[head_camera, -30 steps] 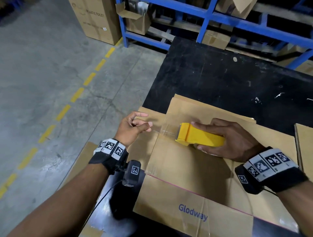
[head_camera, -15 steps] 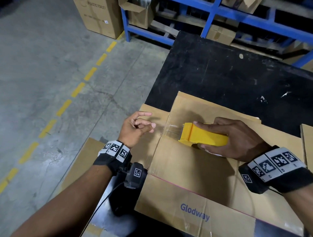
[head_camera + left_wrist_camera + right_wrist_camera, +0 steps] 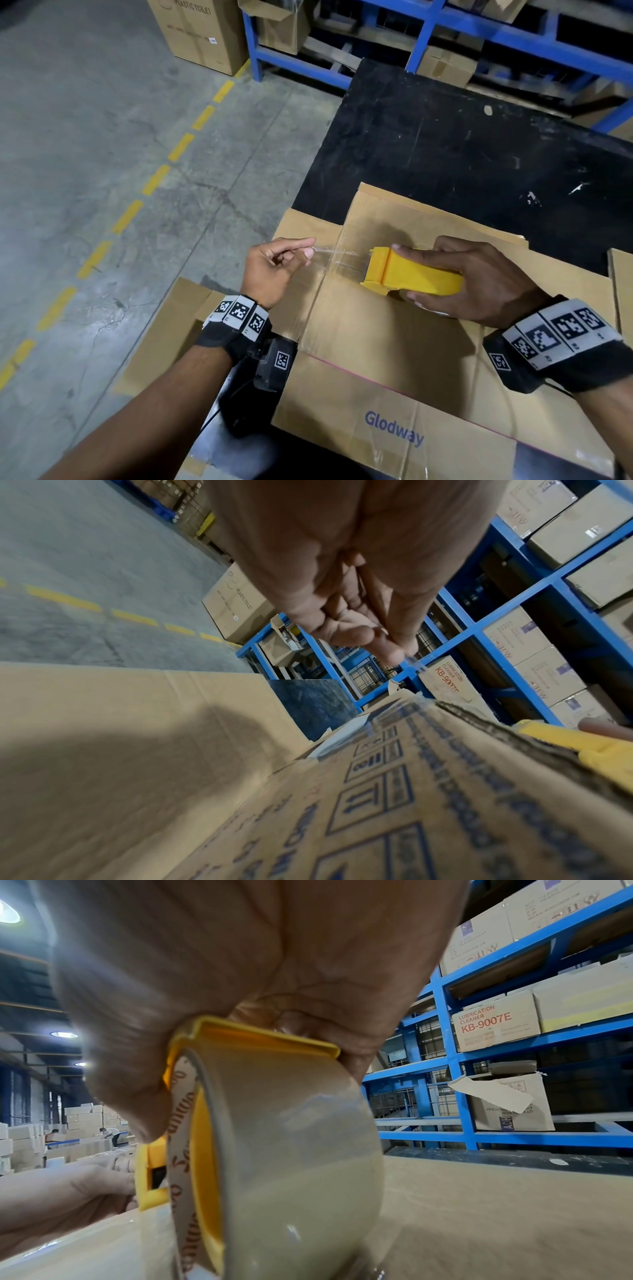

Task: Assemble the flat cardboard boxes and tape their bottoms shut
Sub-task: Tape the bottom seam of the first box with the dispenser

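A brown "Glodway" cardboard box (image 3: 394,342) stands bottom-up on the black table (image 3: 445,154), its flaps folded flat. My right hand (image 3: 479,284) grips a yellow tape dispenser (image 3: 411,274) resting on the flap seam; its clear tape roll (image 3: 291,1164) fills the right wrist view. My left hand (image 3: 274,267) pinches the free end of the clear tape (image 3: 330,251) just past the box's left edge, thumb and forefinger together (image 3: 400,647). The tape strip stretches taut from the dispenser's mouth to those fingers. The box's printed side wall (image 3: 411,791) lies below the left hand.
More flat cardboard (image 3: 164,335) lies under the box at the table's left edge, another sheet (image 3: 621,284) at the right. Concrete floor with a dashed yellow line (image 3: 150,185) is to the left. Blue racking (image 3: 445,20) with cartons stands behind the table.
My left hand has drawn the tape end slightly further left of the dispenser, lengthening the free strip. The right hand and dispenser have stayed on the seam.
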Motion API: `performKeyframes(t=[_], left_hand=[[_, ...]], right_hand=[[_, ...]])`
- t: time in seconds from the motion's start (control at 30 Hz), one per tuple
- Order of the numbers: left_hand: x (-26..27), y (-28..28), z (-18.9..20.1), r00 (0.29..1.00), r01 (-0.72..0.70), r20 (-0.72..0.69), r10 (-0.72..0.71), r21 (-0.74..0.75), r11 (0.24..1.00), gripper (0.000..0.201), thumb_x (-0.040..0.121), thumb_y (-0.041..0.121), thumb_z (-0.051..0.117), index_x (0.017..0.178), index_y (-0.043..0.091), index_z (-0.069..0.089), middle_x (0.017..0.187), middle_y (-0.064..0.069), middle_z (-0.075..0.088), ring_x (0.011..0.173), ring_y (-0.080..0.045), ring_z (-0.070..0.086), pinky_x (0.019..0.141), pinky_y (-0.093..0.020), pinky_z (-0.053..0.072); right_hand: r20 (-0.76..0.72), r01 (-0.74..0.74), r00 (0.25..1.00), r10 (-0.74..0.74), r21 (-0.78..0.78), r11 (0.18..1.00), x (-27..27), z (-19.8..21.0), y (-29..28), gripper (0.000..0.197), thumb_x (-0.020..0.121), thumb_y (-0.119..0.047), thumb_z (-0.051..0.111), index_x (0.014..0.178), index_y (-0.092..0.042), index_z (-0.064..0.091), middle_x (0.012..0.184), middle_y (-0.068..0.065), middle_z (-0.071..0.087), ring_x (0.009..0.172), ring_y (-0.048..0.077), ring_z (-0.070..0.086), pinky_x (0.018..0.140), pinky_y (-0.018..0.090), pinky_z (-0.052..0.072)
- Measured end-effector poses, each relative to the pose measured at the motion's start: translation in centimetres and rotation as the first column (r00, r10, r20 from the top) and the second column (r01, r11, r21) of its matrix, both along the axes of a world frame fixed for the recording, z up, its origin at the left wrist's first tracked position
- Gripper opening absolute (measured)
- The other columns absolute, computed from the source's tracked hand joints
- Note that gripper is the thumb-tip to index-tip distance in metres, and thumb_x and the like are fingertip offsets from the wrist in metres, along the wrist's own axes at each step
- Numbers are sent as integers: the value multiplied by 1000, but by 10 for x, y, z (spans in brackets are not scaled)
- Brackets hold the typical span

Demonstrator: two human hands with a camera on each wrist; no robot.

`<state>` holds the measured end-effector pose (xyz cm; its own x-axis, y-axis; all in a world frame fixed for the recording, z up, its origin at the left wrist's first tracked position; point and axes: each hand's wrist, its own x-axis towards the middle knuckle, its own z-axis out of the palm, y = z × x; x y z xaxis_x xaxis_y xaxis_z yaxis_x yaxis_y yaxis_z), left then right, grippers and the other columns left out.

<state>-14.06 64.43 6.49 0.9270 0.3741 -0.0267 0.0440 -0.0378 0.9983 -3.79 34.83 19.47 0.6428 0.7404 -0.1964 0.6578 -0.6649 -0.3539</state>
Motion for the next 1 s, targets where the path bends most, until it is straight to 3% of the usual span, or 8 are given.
performKeyframes(t=[0.1, 0.2, 0.23, 0.33, 0.53, 0.67, 0.87, 1.0], left_hand=[[1, 0, -2, 1000, -4, 7, 4, -20, 1000, 19, 89, 8, 77, 108, 14, 79, 67, -30, 61, 71, -13, 71, 85, -25, 57], [3, 1, -5, 1000, -10, -11, 10, -34, 999, 17, 89, 10, 77, 103, 19, 80, 64, -1, 70, 71, -21, 67, 84, -29, 56], [3, 1, -7, 1000, -11, -20, 10, -36, 999, 16, 89, 11, 77, 103, 19, 81, 65, 2, 71, 72, -24, 66, 84, -31, 55], [3, 1, -11, 1000, -6, -30, 5, -34, 999, 16, 90, 13, 77, 104, 19, 80, 66, 5, 72, 73, -31, 63, 83, -36, 53], [3, -1, -20, 999, 2, -47, -4, -52, 999, 16, 90, 12, 77, 105, 17, 80, 65, 8, 71, 74, -31, 64, 84, -35, 54], [3, -3, -31, 998, 25, -53, -29, -83, 996, 16, 90, 11, 77, 104, 17, 80, 68, 6, 72, 75, -20, 69, 84, -28, 56], [3, -15, -42, 990, 95, -86, -111, -167, 981, 18, 92, 0, 70, 109, 8, 74, 85, 5, 79, 79, -7, 73, 75, -15, 52], [4, -16, -43, 986, 128, -101, -136, -80, 989, 26, 95, 8, 72, 118, 20, 71, 88, 6, 77, 77, -9, 66, 82, -19, 51]], right_hand=[[6, -4, 1000, 4, -3, 1000, 0, 1, 0, 76, 75, -64, 66, 146, -57, 37, 80, -16, 39, 73, 9, 49, 64, 28, 44], [5, -4, 1000, 4, 6, 1000, -1, 1, 1, 75, 75, -63, 67, 145, -56, 39, 81, -13, 40, 72, 10, 50, 64, 31, 48], [1, -3, 1000, 3, 7, 1000, -1, 1, 1, 75, 75, -63, 67, 145, -56, 39, 81, -12, 40, 73, 10, 50, 64, 31, 49], [-8, -2, 1000, 2, 4, 1000, -1, 1, 2, 75, 76, -67, 63, 145, -57, 38, 80, -13, 40, 73, 9, 50, 64, 33, 51], [10, -8, 1000, 8, -13, 1000, -2, 1, 3, 75, 76, -66, 63, 146, -57, 37, 80, -13, 38, 71, 8, 48, 63, 31, 50], [6, -10, 1000, 10, -38, 999, -2, -1, 5, 75, 76, -69, 57, 146, -59, 33, 81, -12, 39, 71, 9, 49, 62, 30, 50], [6, -20, 1000, 21, -74, 997, -2, -5, 6, 76, 77, -70, 55, 148, -59, 30, 81, -10, 41, 71, 12, 51, 61, 33, 52], [10, -20, 1000, 21, -90, 996, -3, -5, 7, 74, 77, -70, 53, 148, -56, 34, 81, -11, 41, 69, 12, 50, 59, 34, 52]])
